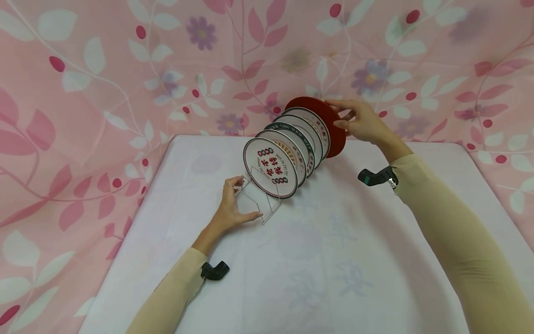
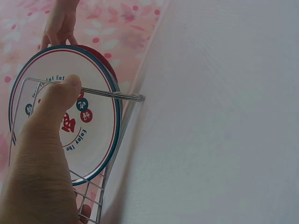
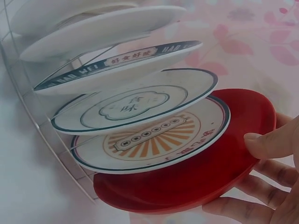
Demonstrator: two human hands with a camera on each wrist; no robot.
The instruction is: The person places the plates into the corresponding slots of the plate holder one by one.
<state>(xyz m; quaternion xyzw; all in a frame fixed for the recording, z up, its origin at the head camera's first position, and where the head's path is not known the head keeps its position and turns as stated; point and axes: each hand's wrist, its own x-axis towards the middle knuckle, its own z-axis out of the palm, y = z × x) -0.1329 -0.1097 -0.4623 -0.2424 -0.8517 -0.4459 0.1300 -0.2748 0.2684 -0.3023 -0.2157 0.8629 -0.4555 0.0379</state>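
Observation:
A metal wire dish rack (image 1: 273,211) stands on the white-covered table with several plates upright in a row. The nearest white plate (image 1: 271,168) carries red lettering and a dark rim. My left hand (image 1: 228,208) holds the near end of the rack, its thumb along a wire bar in the left wrist view. At the far end is a red plate (image 3: 187,186), whose edge my right hand (image 1: 360,121) pinches, thumb on its face and fingers behind. Beside it sits a plate with orange rays (image 3: 149,142); a green-rimmed plate (image 3: 135,56) stands further along.
A white cloth (image 1: 200,287) covers the table. Pink floral fabric (image 1: 258,55) hangs behind and at the sides, close beyond the far table edge. Dark wrist cameras (image 1: 214,270) are strapped over both sleeves.

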